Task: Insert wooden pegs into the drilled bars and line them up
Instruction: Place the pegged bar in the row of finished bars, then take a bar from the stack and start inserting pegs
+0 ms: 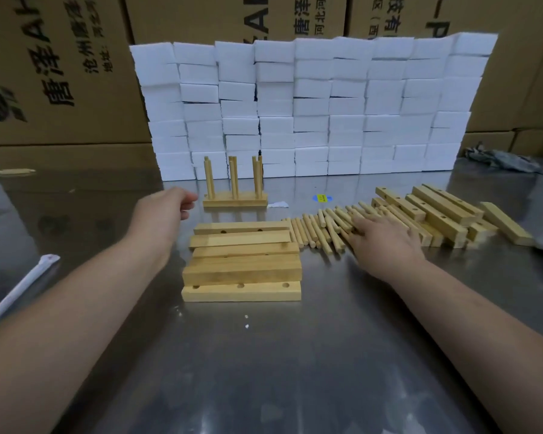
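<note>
Five drilled bars (242,264) lie side by side in the middle of the metal table (295,371), long axes running left to right, parallel to its near edge. They are pale, square-cut wood. The nearest shows three round holes in its top face, and the others lean on one another. Beyond them, toward the far edge, the pegged bars (235,201) lie the same way, with their upright pegs (232,177) pointing straight up in three clusters.

The loose pegs (318,230), short, round and pale, lie in a fanned row just right of the five bars, mostly pointing toward the far right corner. Further right, a heap of bars (436,211) lies at a slant, with holes showing.

The left hand (166,206) hovers just left of the pegged bars, its fingers loosely curled with nothing seen in them. The right hand (381,242) rests palm down on the loose pegs, fingers stretched out and grasping none.

White foam blocks (311,104) are stacked along the far edge
</note>
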